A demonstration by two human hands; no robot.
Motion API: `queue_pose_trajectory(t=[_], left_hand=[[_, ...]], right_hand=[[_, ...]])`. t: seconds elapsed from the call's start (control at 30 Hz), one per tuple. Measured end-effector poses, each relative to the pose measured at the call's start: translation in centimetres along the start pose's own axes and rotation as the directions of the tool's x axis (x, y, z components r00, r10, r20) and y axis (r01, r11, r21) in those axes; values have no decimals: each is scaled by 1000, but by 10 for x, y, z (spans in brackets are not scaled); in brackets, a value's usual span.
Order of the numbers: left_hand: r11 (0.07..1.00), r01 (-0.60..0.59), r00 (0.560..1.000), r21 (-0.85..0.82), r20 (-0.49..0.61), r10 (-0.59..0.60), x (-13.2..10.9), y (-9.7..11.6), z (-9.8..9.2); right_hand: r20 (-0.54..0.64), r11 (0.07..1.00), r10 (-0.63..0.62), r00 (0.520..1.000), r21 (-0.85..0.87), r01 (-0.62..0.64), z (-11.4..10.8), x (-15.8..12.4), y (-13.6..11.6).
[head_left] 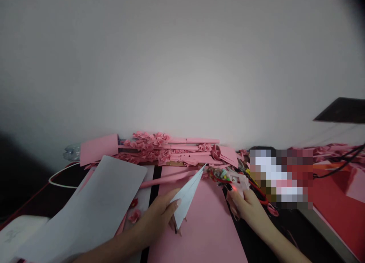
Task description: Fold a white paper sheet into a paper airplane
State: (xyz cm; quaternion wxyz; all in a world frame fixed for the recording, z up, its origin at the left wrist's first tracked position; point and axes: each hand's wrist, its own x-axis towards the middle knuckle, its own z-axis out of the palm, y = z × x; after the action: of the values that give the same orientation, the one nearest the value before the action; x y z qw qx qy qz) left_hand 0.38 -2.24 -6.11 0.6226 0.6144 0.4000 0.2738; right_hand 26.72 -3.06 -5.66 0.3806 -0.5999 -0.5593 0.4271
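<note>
My left hand (162,213) is closed on a folded pale blue paper (186,198), a long pointed shape whose tip points up and to the right. A glue gun (238,179) with a lit red spot is gripped in my right hand (242,204). Its colourful, cluttered nozzle end meets or nearly meets the paper's tip; whether they touch I cannot tell. Below both hands lies a large pink sheet (199,232).
Pink paper flowers (151,145) with rolled stems lie along the wall. White sheets (99,202) are at the left, beside a small pink flower (134,216). Red paper (339,213) and a dark-handled tool cluster sit right, near a blurred patch. A plastic bottle (72,152) lies back left.
</note>
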Motion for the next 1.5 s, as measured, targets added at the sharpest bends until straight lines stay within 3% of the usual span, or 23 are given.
queue_pose_trajectory(t=[0.2,0.63,0.87,1.1,1.23,1.4,1.5], left_hand=[[1000,-6,1000,16,0,6,0,-1,0],[999,-19,1000,25,-8,20,0,0,-1],[999,26,1000,-29,-13,-27,0,1,0],[996,49,998,-75,-26,-51,2,0,-1],[993,65,998,-94,-8,-66,2,-1,-3],[995,82,997,-63,16,-81,1,-2,-4],[995,79,996,-64,35,-77,1,-2,-4]], right_hand=[[-43,1000,7,999,27,-6,0,0,-1],[-1,994,-10,1000,105,10,4,-3,0],[210,998,-14,978,-55,26,3,-9,1],[283,998,-3,959,-53,19,3,-13,1],[225,998,-41,974,-37,51,3,-9,5],[51,998,-39,998,53,36,4,-6,5],[61,997,-11,998,71,7,4,-8,2]])
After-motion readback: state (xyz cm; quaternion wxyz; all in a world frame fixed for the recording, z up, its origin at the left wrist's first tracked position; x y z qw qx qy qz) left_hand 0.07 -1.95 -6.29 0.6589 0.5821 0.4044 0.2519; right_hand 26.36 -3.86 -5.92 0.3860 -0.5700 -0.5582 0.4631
